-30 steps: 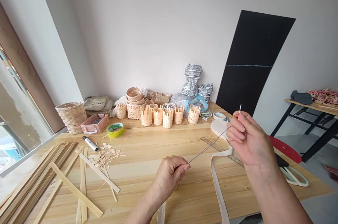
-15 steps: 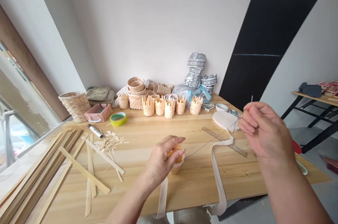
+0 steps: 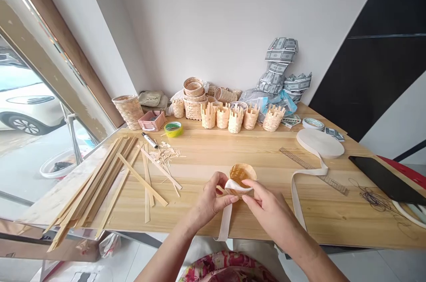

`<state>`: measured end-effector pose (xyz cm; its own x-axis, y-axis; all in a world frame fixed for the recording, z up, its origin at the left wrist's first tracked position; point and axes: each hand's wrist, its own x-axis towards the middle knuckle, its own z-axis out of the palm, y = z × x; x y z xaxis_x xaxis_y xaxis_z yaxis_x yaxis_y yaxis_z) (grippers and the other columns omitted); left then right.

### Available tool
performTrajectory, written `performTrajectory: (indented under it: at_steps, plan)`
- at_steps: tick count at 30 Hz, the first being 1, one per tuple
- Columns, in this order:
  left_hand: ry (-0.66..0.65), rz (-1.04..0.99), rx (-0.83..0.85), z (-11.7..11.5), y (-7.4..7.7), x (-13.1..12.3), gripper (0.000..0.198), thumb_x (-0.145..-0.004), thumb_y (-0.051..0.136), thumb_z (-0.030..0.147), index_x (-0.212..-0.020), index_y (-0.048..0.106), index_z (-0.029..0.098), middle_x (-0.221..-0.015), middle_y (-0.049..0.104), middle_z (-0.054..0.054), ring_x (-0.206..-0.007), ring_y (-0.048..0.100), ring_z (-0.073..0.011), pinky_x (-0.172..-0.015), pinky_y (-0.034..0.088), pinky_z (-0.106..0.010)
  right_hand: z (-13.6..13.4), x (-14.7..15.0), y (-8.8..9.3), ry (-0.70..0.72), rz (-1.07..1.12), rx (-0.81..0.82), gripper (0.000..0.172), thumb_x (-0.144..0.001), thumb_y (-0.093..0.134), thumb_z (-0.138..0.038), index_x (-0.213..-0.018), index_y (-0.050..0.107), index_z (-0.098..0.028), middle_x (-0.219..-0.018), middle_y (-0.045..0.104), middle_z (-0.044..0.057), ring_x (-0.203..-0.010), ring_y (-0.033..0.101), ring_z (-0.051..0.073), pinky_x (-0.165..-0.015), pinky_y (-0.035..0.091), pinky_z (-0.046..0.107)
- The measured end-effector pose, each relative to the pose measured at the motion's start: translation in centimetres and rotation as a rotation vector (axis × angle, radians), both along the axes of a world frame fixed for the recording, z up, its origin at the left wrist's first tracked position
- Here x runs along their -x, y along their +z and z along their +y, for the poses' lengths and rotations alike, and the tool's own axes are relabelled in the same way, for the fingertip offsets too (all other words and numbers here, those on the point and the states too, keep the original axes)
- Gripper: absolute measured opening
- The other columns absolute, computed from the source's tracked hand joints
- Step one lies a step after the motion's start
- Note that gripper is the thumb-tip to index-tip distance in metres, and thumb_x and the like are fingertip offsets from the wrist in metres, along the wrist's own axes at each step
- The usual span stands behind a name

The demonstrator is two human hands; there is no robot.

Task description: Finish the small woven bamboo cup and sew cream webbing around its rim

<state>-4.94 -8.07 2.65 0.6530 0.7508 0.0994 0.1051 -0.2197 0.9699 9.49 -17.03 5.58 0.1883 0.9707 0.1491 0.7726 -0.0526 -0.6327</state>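
Observation:
A small woven bamboo basket [image 3: 241,177] sits between my hands just above the table, its open mouth tilted toward me. My left hand [image 3: 209,200] pinches a white webbing tape [image 3: 225,223] against the basket's rim, and the tape's free end hangs down past the table's front edge. My right hand [image 3: 268,206] presses its fingertips on the same tape at the rim. A thin thread or needle cannot be made out in either hand. A roll of the white tape [image 3: 320,143] lies on the table to the right, with a length running toward me.
A metal ruler [image 3: 313,170] and a dark thread tangle [image 3: 372,200] lie right, beside a black tablet [image 3: 382,184]. Bamboo strips [image 3: 100,180] and offcuts lie left. Small unfinished baskets [image 3: 226,118] line the table's back.
The thin wire held between my hands is gone from view. The basket, first seen in my left hand, now has white tape at its rim under both hands. The view has swung left and down.

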Motion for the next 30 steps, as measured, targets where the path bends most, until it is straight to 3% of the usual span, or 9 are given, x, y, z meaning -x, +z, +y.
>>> performTrajectory:
  at_steps: [3,6,12,15,21,27,30]
  plan:
    - [-0.061,-0.099,0.234,0.4,0.2,-0.3,0.032,-0.065,0.067,0.039,-0.078,0.049,0.015,-0.074,0.051,0.001,-0.070,0.047,-0.0121,-0.063,0.036,-0.022,0.5,-0.2,-0.5,-0.002,-0.046,-0.003,0.018,-0.082,0.041,-0.027,-0.083,0.057,-0.020,-0.052,0.051,-0.003,-0.046,0.044,0.012,-0.046,0.031,0.023]
    - [-0.124,-0.187,0.443,1.0,0.6,-0.3,0.030,-0.062,0.071,0.032,-0.069,0.049,0.013,-0.067,0.050,0.003,-0.063,0.045,-0.0087,-0.061,0.033,-0.020,0.4,-0.9,0.4,0.026,-0.035,-0.013,0.019,-0.083,0.040,-0.026,-0.071,0.053,-0.020,-0.053,0.048,-0.004,-0.048,0.042,0.011,-0.048,0.029,0.021]
    - [-0.266,-0.278,0.588,1.7,2.9,-0.2,0.032,-0.060,0.074,0.026,-0.067,0.045,0.015,-0.062,0.052,0.004,-0.059,0.051,-0.0092,-0.061,0.036,-0.022,0.4,-2.3,3.1,0.121,0.004,0.092,0.017,-0.082,0.041,-0.027,-0.071,0.053,-0.021,-0.050,0.039,-0.006,-0.047,0.035,0.009,-0.046,0.025,0.021]
    - [-0.288,-0.267,0.561,1.8,4.2,0.0,0.028,-0.064,0.071,0.026,-0.074,0.046,0.016,-0.065,0.050,0.004,-0.054,0.047,-0.0065,-0.055,0.036,-0.020,0.5,-2.7,3.8,0.135,0.022,0.125,0.018,-0.082,0.042,-0.029,-0.071,0.054,-0.021,-0.050,0.038,-0.006,-0.047,0.034,0.009,-0.045,0.023,0.021]
    - [-0.333,-0.148,0.420,2.3,6.1,0.4,0.020,-0.071,0.064,0.029,-0.077,0.049,0.017,-0.059,0.040,0.007,-0.044,0.029,-0.0027,-0.040,0.020,-0.016,0.6,-3.2,4.1,0.170,0.137,0.133,0.017,-0.080,0.046,-0.032,-0.073,0.057,-0.021,-0.051,0.039,-0.006,-0.047,0.032,0.009,-0.043,0.023,0.021]
    - [-0.426,0.014,0.195,3.7,7.8,0.6,0.012,-0.070,0.062,0.020,-0.076,0.054,0.014,-0.067,0.049,0.002,-0.064,0.044,-0.0075,-0.059,0.035,-0.019,0.5,-3.4,4.1,0.149,0.163,0.163,0.021,-0.081,0.044,-0.037,-0.073,0.056,-0.021,-0.053,0.042,-0.005,-0.051,0.035,0.010,-0.047,0.026,0.021]
    - [-0.468,0.090,0.140,4.3,8.2,0.6,0.009,-0.071,0.060,0.018,-0.079,0.055,0.015,-0.071,0.051,0.002,-0.062,0.044,-0.0068,-0.054,0.034,-0.017,0.2,-3.3,4.5,0.102,0.114,0.145,0.023,-0.082,0.044,-0.037,-0.071,0.055,-0.021,-0.054,0.047,-0.005,-0.052,0.039,0.010,-0.048,0.028,0.021]
